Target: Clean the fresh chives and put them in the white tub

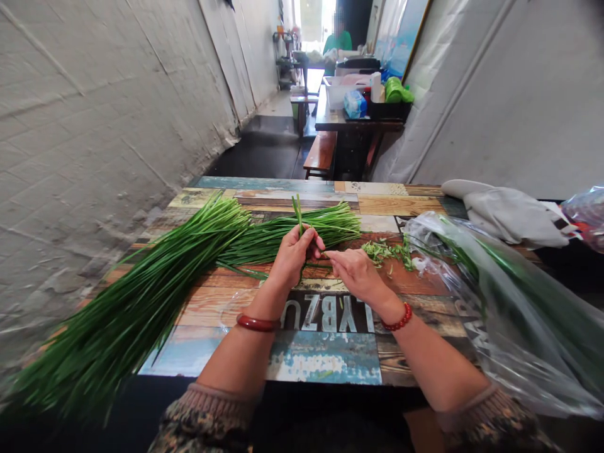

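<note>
My left hand (293, 253) is closed round a few green chives (298, 212), their ends sticking up above the thumb. Close to its fingertips, my right hand (356, 272) pinches something thin that I cannot make out. Behind the hands lies a bunch of chives (325, 224), pale ends to the right. A larger bunch (155, 289) spreads along the left side, its dark leaves hanging over the table's front edge. Beyond the right hand is a small heap of pale green trimmings (384, 251). More chives lie in a clear plastic bag (509, 302) at the right.
The patchwork-patterned table (330, 365) stands between two pale walls. A grey-white cloth or bag (509, 211) sits at its back right. Further off are a wooden bench (321, 154), a second table (325, 116) with containers, and a person in green (338, 41).
</note>
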A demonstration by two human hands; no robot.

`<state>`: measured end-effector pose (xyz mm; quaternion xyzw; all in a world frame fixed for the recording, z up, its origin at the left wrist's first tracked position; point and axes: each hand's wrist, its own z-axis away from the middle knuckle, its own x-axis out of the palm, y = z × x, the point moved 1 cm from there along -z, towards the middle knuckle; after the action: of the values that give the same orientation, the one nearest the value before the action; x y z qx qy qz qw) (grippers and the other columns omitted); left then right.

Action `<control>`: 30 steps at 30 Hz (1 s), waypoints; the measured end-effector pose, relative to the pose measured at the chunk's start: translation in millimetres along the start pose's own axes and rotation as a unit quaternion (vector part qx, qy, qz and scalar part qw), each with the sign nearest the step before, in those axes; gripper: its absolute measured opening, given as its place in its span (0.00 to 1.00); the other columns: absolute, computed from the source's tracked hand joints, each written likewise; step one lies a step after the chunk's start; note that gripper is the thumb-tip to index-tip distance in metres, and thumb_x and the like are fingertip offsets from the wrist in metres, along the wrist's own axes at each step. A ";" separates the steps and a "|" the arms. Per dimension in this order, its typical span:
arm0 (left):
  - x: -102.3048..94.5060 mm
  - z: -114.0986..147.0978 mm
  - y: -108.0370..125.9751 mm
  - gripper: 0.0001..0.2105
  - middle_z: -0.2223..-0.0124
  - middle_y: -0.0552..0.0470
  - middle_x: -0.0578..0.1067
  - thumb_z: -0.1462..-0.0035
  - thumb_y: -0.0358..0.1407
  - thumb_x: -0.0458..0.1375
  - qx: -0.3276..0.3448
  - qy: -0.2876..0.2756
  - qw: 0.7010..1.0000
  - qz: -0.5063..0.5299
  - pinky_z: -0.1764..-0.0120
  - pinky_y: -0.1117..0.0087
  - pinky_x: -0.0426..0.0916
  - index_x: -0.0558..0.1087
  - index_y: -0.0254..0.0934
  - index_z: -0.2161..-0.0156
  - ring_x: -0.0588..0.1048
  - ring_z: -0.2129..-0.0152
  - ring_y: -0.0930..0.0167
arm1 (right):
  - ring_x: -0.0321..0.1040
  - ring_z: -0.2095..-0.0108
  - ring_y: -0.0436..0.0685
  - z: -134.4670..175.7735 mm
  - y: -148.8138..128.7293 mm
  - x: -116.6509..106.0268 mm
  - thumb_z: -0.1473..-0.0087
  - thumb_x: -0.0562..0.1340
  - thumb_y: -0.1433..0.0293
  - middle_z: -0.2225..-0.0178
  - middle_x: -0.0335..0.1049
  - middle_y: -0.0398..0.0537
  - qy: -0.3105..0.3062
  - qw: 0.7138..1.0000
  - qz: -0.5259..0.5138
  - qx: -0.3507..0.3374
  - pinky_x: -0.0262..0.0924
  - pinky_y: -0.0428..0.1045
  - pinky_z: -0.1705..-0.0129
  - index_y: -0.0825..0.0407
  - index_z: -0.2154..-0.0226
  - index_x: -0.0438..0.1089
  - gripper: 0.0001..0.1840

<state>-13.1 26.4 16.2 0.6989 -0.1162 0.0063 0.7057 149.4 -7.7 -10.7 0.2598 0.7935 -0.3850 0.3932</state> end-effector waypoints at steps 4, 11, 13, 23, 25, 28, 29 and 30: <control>-3.0 -2.0 1.3 0.12 0.75 0.59 0.71 0.43 0.44 0.55 0.004 0.023 1.000 0.006 0.80 0.79 0.59 0.63 0.38 0.68 0.66 0.84 0.80 | 0.68 0.71 0.54 -0.4 1.8 -3.6 0.40 0.54 0.75 0.73 0.75 0.42 -0.018 1.000 -0.014 -0.001 0.55 0.51 0.61 0.45 0.59 0.76 0.16; -12.1 -3.3 9.8 0.12 0.74 0.55 0.74 0.39 0.42 0.52 0.122 0.066 0.975 -0.172 0.69 0.75 0.62 0.66 0.38 0.70 0.68 0.75 0.75 | 0.72 0.58 0.55 -5.1 9.0 -14.5 0.44 0.64 0.64 0.60 0.78 0.44 -0.057 0.983 -0.158 -0.070 0.62 0.52 0.53 0.44 0.68 0.78 0.06; -14.3 -2.9 11.5 0.11 0.72 0.54 0.74 0.38 0.41 0.50 0.166 0.078 0.952 -0.244 0.66 0.74 0.63 0.67 0.38 0.69 0.69 0.74 0.74 | 0.72 0.55 0.56 -6.6 13.1 -15.5 0.43 0.62 0.67 0.58 0.77 0.46 -0.019 0.982 -0.183 -0.045 0.63 0.53 0.51 0.46 0.68 0.78 0.07; -17.6 0.9 12.6 0.07 0.66 0.49 0.75 0.38 0.40 0.53 0.195 0.125 0.793 -0.564 0.69 0.71 0.57 0.70 0.39 0.61 0.72 0.69 0.67 | 0.67 0.52 0.61 -4.3 59.9 -14.9 0.41 0.56 0.72 0.53 0.73 0.53 0.178 0.976 -0.005 0.128 0.59 0.58 0.48 0.50 0.51 0.72 0.17; -17.6 1.0 10.3 0.08 0.68 0.49 0.75 0.37 0.40 0.52 0.176 0.114 0.775 -0.596 0.71 0.71 0.55 0.71 0.40 0.61 0.72 0.71 0.67 | 0.67 0.52 0.63 -3.5 63.4 -11.0 0.41 0.57 0.70 0.53 0.73 0.53 0.154 0.977 0.041 0.139 0.58 0.59 0.49 0.50 0.50 0.71 0.17; -17.6 -1.0 4.5 0.10 0.66 0.49 0.76 0.35 0.38 0.49 0.192 0.095 0.773 -0.597 0.70 0.71 0.57 0.73 0.41 0.60 0.73 0.70 0.68 | 0.68 0.55 0.63 -3.6 64.4 -6.0 0.42 0.59 0.68 0.58 0.76 0.51 0.136 0.977 0.063 0.152 0.59 0.59 0.51 0.49 0.56 0.75 0.12; -17.8 -2.1 2.6 0.11 0.64 0.49 0.76 0.35 0.38 0.49 0.205 0.093 0.775 -0.591 0.69 0.71 0.59 0.73 0.40 0.60 0.73 0.69 0.68 | 0.69 0.57 0.62 -4.1 64.1 -5.5 0.42 0.60 0.67 0.60 0.76 0.50 0.140 0.977 0.052 0.152 0.59 0.58 0.51 0.49 0.60 0.75 0.10; -18.0 -3.2 0.9 0.11 0.63 0.48 0.76 0.35 0.38 0.49 0.222 0.092 0.776 -0.583 0.67 0.71 0.61 0.74 0.40 0.59 0.73 0.67 0.68 | 0.69 0.58 0.61 -4.8 63.5 -5.8 0.42 0.60 0.67 0.62 0.76 0.50 0.149 0.977 0.032 0.148 0.59 0.57 0.52 0.49 0.63 0.76 0.09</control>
<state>-30.2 32.3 13.9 0.7659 0.3840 -0.3168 0.4070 196.0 31.7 -29.9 0.3952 0.7687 -0.4422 0.2396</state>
